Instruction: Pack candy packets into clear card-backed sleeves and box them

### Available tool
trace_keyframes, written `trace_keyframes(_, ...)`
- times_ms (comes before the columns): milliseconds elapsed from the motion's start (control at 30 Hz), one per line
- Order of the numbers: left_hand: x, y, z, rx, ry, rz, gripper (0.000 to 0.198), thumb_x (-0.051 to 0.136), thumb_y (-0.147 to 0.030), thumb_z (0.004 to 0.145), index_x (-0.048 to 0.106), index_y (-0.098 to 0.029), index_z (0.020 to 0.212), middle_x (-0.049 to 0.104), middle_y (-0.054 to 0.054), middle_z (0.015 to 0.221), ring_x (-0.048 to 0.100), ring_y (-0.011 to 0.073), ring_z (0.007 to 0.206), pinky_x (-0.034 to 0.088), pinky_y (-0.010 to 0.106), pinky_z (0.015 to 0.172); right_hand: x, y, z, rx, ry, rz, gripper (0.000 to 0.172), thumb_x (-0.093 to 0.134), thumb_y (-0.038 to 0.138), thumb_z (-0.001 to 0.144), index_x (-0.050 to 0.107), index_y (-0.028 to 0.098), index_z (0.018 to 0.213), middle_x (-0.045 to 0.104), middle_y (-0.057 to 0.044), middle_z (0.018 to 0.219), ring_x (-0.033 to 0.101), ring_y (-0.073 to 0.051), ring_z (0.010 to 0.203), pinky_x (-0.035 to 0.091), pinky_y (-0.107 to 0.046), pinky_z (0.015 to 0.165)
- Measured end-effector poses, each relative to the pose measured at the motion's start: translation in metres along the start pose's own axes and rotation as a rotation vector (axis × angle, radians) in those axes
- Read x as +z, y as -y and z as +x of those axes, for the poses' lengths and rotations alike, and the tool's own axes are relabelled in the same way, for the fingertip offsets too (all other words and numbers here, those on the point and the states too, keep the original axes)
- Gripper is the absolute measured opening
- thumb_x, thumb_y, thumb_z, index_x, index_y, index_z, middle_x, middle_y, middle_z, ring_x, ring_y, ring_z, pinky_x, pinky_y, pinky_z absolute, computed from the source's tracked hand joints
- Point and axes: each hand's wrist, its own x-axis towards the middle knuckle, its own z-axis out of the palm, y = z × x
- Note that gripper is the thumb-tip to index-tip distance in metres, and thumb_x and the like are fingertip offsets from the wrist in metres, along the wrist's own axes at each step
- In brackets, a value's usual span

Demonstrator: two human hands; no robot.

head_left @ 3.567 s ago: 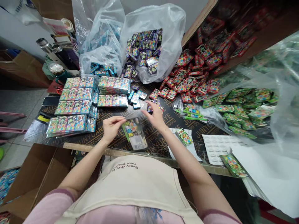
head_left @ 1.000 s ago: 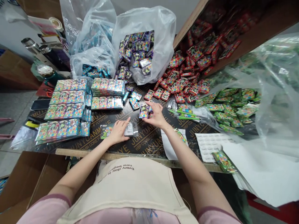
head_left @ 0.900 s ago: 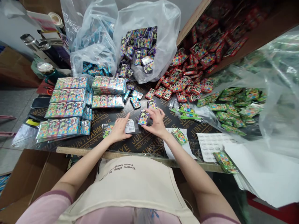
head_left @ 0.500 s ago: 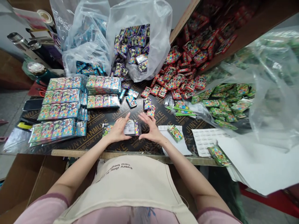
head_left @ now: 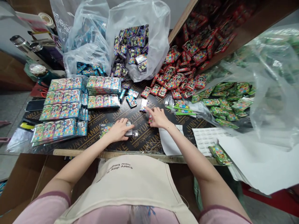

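My left hand point(head_left: 120, 130) lies with fingers spread over a clear plastic sleeve point(head_left: 135, 134) holding printed packs, pressing it to the dark board. Part of a green-printed header point(head_left: 104, 128) shows left of that hand. Further right, my right hand point(head_left: 158, 118) has thumb and fingers around a small red box point(head_left: 150, 118), mostly hidden by them. Its index finger reaches to a small purple-edged box point(head_left: 144, 105) lying pale side up. A blue box point(head_left: 131, 101) rests just behind, apart from both hands. Under the right forearm is a white paper sheet point(head_left: 171, 143).
Wrapped multi-packs point(head_left: 62, 112) are stacked at left. Plastic bags of blue boxes point(head_left: 90, 69) and purple boxes point(head_left: 134, 40) stand behind. Loose red boxes point(head_left: 179, 77) pile at back right, green packs point(head_left: 221, 105) at right. A sticker sheet point(head_left: 205, 141) lies near the front edge.
My right hand has moved right and away from the sleeve to the red box. The purple box now shows its pale side. The green pack on the white paper is no longer visible.
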Motion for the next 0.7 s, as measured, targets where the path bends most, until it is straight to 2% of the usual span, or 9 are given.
trace_keyframes(67, -0.002, 0.002, -0.001, -0.025, -0.016, -0.031, 0.065, 0.077, -0.033, 0.063, 0.053, -0.025, 0.124, 0.044, 0.013, 0.115, 0.045, 0.0321, 0.107, 0.043, 0.046, 0.091, -0.009, 0.013, -0.008, -0.023, -0.02, 0.115, 0.092, 0.075, 0.026, 0.054, 0.041, 0.024, 0.14, 0.055, -0.013, 0.107, 0.051, -0.032, 0.097, 0.044, -0.044, 0.082)
trace_keyframes(167, -0.008, 0.002, -0.002, -0.069, -0.087, -0.165, 0.062, 0.075, -0.031, 0.063, 0.054, -0.022, 0.121, 0.044, 0.013, 0.116, 0.046, 0.0318, 0.11, 0.044, 0.046, 0.092, -0.019, 0.036, -0.019, -0.004, -0.198, 0.443, 0.094, 0.072, 0.032, 0.063, 0.028, 0.024, 0.145, 0.047, -0.012, 0.123, 0.052, -0.029, 0.105, 0.048, -0.042, 0.088)
trace_keyframes(233, -0.012, -0.001, -0.003, -0.075, -0.14, -0.295, 0.069, 0.074, -0.029, 0.063, 0.048, -0.023, 0.127, 0.045, 0.011, 0.117, 0.047, 0.0298, 0.111, 0.044, 0.045, 0.095, -0.021, 0.053, -0.024, 0.026, -0.335, 0.606, 0.097, 0.071, 0.039, 0.068, 0.018, 0.025, 0.148, 0.043, -0.011, 0.13, 0.051, -0.028, 0.111, 0.047, -0.042, 0.094)
trace_keyframes(300, -0.015, -0.003, -0.003, -0.065, -0.187, -0.424, 0.085, 0.073, -0.028, 0.062, 0.035, -0.025, 0.138, 0.046, 0.01, 0.12, 0.048, 0.0281, 0.113, 0.042, 0.043, 0.099, -0.018, 0.067, -0.028, 0.041, -0.405, 0.676, 0.096, 0.072, 0.043, 0.069, 0.021, 0.025, 0.148, 0.043, -0.011, 0.131, 0.049, -0.029, 0.117, 0.044, -0.043, 0.1)
trace_keyframes(367, -0.015, -0.004, -0.003, -0.076, -0.229, -0.527, 0.101, 0.075, -0.027, 0.061, 0.02, -0.026, 0.146, 0.047, 0.009, 0.125, 0.05, 0.0273, 0.115, 0.04, 0.043, 0.101, -0.013, 0.075, -0.031, 0.026, -0.402, 0.716, 0.087, 0.072, 0.043, 0.07, 0.032, 0.026, 0.144, 0.045, -0.011, 0.131, 0.047, -0.029, 0.123, 0.041, -0.045, 0.105)
trace_keyframes(433, -0.014, -0.003, -0.003, -0.121, -0.273, -0.6, 0.109, 0.077, -0.027, 0.059, 0.013, -0.025, 0.148, 0.049, 0.01, 0.126, 0.052, 0.027, 0.114, 0.041, 0.042, 0.101, -0.008, 0.078, -0.033, -0.024, -0.345, 0.769, 0.08, 0.071, 0.044, 0.071, 0.038, 0.026, 0.142, 0.045, -0.011, 0.132, 0.045, -0.029, 0.126, 0.039, -0.044, 0.107)
trace_keyframes(567, -0.013, 0.001, -0.006, -0.128, -0.299, -0.675, 0.113, 0.079, -0.029, 0.058, 0.013, -0.023, 0.149, 0.053, 0.01, 0.125, 0.056, 0.0261, 0.112, 0.042, 0.041, 0.1, -0.006, 0.077, -0.034, -0.111, -0.235, 0.803, 0.081, 0.067, 0.053, 0.074, 0.036, 0.025, 0.144, 0.044, -0.011, 0.138, 0.043, -0.028, 0.13, 0.035, -0.043, 0.109)
trace_keyframes(633, -0.015, 0.001, -0.008, -0.1, -0.301, -0.684, 0.109, 0.078, -0.03, 0.06, 0.015, -0.024, 0.148, 0.053, 0.01, 0.126, 0.056, 0.0257, 0.113, 0.042, 0.041, 0.101, -0.008, 0.078, -0.037, -0.132, -0.191, 0.725, 0.088, 0.066, 0.06, 0.073, 0.032, 0.025, 0.146, 0.041, -0.012, 0.144, 0.035, -0.03, 0.136, 0.029, -0.049, 0.112)
trace_keyframes(700, -0.017, -0.001, -0.008, -0.119, -0.331, -0.682, 0.108, 0.078, -0.033, 0.061, 0.015, -0.024, 0.148, 0.054, 0.011, 0.125, 0.057, 0.0257, 0.112, 0.043, 0.042, 0.1, -0.011, 0.083, -0.042, -0.089, -0.187, 0.599, 0.096, 0.064, 0.067, 0.07, 0.027, 0.025, 0.148, 0.032, -0.012, 0.151, 0.021, -0.034, 0.142, 0.021, -0.054, 0.113)
